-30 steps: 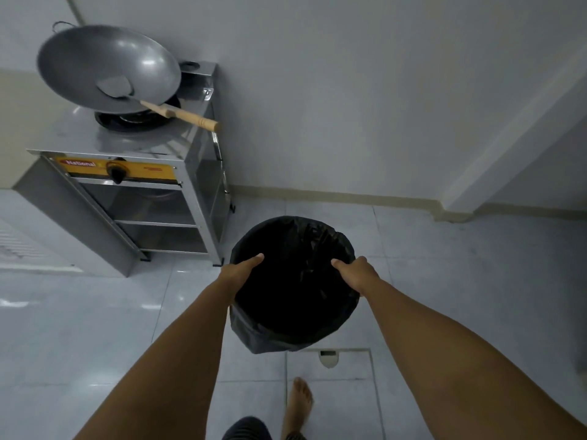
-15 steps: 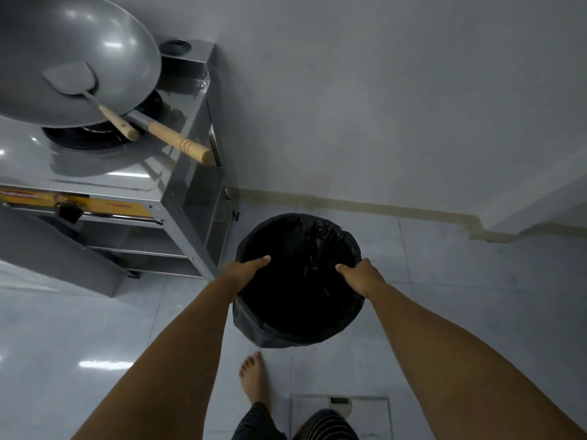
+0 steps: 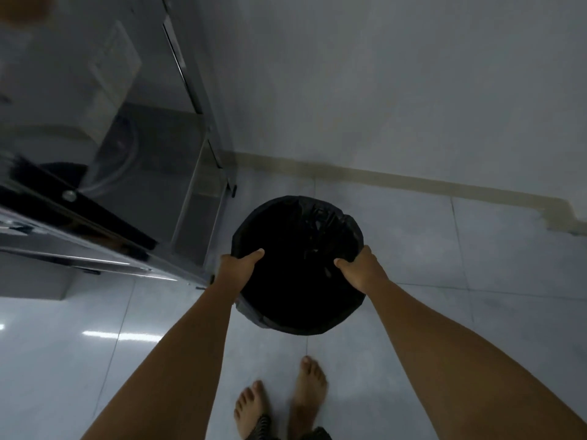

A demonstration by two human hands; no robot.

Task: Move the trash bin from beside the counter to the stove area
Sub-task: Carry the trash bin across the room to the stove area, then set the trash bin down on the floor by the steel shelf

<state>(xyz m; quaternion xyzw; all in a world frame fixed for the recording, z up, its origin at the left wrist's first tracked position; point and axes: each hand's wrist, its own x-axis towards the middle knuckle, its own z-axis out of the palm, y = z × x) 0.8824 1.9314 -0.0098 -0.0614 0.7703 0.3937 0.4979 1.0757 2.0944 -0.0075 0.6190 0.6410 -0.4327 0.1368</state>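
Observation:
A round trash bin point(image 3: 297, 268) lined with a black bag sits in the middle of the view, just right of the steel stove stand point(image 3: 197, 192). My left hand point(image 3: 236, 266) grips the bin's left rim, thumb inside. On the right rim my right hand point(image 3: 360, 269) holds it the same way. Whether the bin's base touches the floor is hidden from above. The stove top and wok are out of view.
The stove stand's side panel and leg point(image 3: 230, 185) stand close to the bin's left. A grey wall with a beige skirting point(image 3: 397, 181) runs behind. My bare feet point(image 3: 282, 404) are on the tiled floor just behind the bin.
I have stepped closer to the stove and lowered my gaze; the wok and burner left the view. The bin now sits next to the stand's side, both hands still on its rim.

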